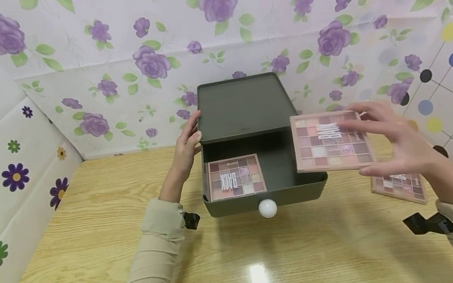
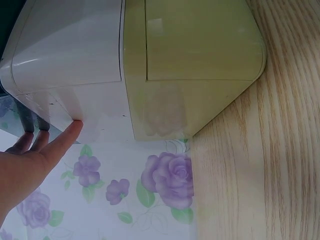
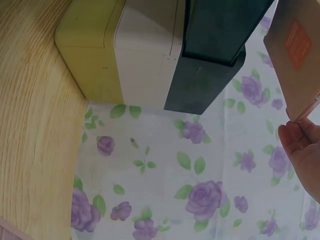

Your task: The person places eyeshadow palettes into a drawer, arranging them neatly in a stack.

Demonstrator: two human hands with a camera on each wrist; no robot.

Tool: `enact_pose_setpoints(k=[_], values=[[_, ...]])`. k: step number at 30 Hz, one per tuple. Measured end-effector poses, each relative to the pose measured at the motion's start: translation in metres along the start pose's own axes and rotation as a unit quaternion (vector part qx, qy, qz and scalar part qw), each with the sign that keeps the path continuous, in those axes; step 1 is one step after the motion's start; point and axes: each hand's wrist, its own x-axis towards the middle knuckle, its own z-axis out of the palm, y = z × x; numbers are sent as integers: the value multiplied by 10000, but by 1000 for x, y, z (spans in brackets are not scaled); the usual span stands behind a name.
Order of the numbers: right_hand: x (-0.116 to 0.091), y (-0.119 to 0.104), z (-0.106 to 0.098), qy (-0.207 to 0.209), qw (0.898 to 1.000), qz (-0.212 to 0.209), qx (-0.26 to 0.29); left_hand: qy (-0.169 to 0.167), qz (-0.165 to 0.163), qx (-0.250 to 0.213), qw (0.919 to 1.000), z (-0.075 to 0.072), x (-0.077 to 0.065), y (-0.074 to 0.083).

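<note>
A small drawer unit (image 1: 243, 105) stands against the flowered backdrop, its dark grey top drawer (image 1: 284, 167) pulled out. On the left side inside the drawer lies an eyeshadow palette (image 1: 236, 177) with a clear lid. My left hand (image 1: 186, 149) rests against the unit's left side; in the left wrist view its extended fingertips touch the white tier (image 2: 95, 107). Between thumb and fingers, my right hand (image 1: 404, 140) holds a second eyeshadow palette (image 1: 309, 144) above the drawer's right end. The right wrist view shows this palette's back with an orange label (image 3: 298, 45).
A third eyeshadow palette (image 1: 403, 189) lies on the wooden table (image 1: 312, 255) at the right, partly hidden under my right hand. The drawer's white round knob (image 1: 268, 208) sticks out in front. Below the dark tier are white and yellow tiers (image 3: 90, 60).
</note>
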Motion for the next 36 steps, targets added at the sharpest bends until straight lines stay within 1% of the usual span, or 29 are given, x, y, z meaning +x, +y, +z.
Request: enact_pose_setpoints(k=[4, 9, 14, 17, 18, 20, 25, 28, 34, 36], values=[[5, -1, 5, -22, 9998, -119, 146, -4, 9, -4, 10000, 0, 0, 0], [9, -2, 10, -81, 9997, -199, 137, -22, 7, -25, 10000, 0, 0, -1], [15, -5, 14, -199, 9995, -177, -179, -26, 16, -48, 10000, 0, 0, -1], [18, -7, 17, -229, 9986, -242, -399, -36, -5, -57, 10000, 0, 0, 2], [20, -8, 18, -258, 9985, -227, -437, -39, -11, -55, 10000, 1, 0, 3], [22, -8, 20, -329, 9984, -200, -405, -44, -42, -42, 10000, 4, -3, 11], [28, -8, 28, -421, 9985, -337, -88, -47, -87, 16, 9999, 9, -9, 28], [32, -8, 32, -416, 9981, -453, -26, -47, -72, 4, 10000, 8, -8, 25], [39, -12, 41, -502, 9976, -481, 22, -32, -20, -115, 9999, 0, 0, 2], [42, -14, 43, -532, 9973, -502, 25, -30, -20, -91, 10000, 2, -2, 7]])
